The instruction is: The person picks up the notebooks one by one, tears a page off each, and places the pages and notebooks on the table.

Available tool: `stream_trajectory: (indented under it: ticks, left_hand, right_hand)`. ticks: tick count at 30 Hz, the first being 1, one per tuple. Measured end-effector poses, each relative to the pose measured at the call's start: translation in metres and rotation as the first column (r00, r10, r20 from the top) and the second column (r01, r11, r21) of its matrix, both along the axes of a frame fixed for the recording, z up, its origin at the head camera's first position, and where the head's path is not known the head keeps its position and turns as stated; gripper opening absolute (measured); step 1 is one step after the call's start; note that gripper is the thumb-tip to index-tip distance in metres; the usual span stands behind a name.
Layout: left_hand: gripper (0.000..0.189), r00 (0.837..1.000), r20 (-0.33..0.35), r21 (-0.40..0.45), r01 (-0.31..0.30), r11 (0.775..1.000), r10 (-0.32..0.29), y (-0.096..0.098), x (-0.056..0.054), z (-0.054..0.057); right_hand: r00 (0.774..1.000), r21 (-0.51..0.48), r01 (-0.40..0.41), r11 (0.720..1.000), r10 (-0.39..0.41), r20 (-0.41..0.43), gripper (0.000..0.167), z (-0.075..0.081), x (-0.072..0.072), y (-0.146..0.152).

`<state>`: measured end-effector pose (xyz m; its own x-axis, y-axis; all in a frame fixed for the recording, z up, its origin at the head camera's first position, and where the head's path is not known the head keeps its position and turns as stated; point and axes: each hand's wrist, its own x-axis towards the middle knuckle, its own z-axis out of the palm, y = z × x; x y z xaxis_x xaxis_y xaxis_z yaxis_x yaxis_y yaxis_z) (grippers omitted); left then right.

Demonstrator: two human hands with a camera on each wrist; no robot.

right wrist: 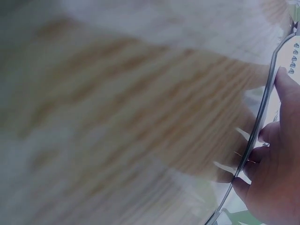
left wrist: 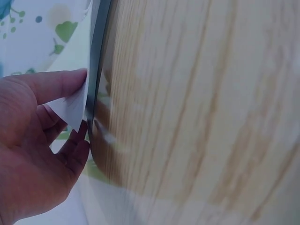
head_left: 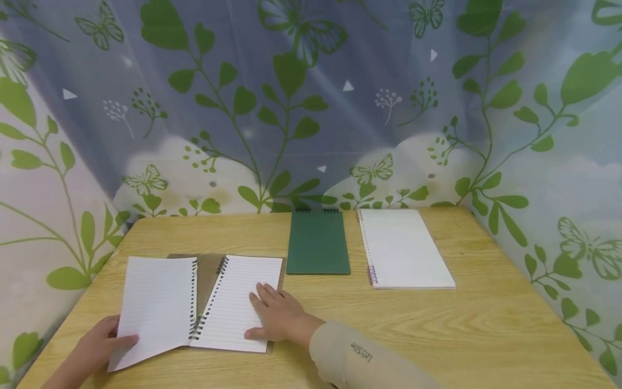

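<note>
A spiral notebook (head_left: 233, 302) lies spread on the table at the left, with lined white pages on both sides of its dark coil. At its lower left corner, my left hand (head_left: 99, 343) pinches the left-hand pages (head_left: 157, 302), thumb on top and fingers beneath; the left wrist view shows this hand (left wrist: 37, 150) at the page edge. Those pages tilt, their near corner raised. My right hand (head_left: 279, 313) rests on the right-hand page with fingers spread. In the right wrist view that hand (right wrist: 276, 173) lies along the notebook's edge.
A closed dark green notebook (head_left: 318, 243) with a top coil lies at the back middle. To its right is a larger white spiral notebook (head_left: 405, 248). The wooden table (head_left: 486, 324) meets a leaf-patterned curtain (head_left: 311, 108) at the back and sides.
</note>
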<state>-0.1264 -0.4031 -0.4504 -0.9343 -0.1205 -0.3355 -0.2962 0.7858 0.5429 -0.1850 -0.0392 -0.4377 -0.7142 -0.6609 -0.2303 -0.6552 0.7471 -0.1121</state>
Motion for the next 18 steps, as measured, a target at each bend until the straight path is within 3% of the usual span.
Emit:
stream_trajectory:
  ticks: [9,18]
  left_hand:
    - [0.084,1.0,-0.011,-0.005,0.012,1.0,-0.012,-0.0039,-0.0021,-0.0022]
    - [0.079,0.999,-0.018,0.01,0.037,0.999,-0.037,-0.0077,-0.0002,-0.003]
  right_hand:
    - [0.999,0.006,0.003,1.0,-0.003,-0.034,0.079,-0.0025,-0.0016,0.0005]
    - [1.0,-0.005,-0.006,1.0,0.006,-0.012,0.08,-0.0049,-0.0039,0.0004]
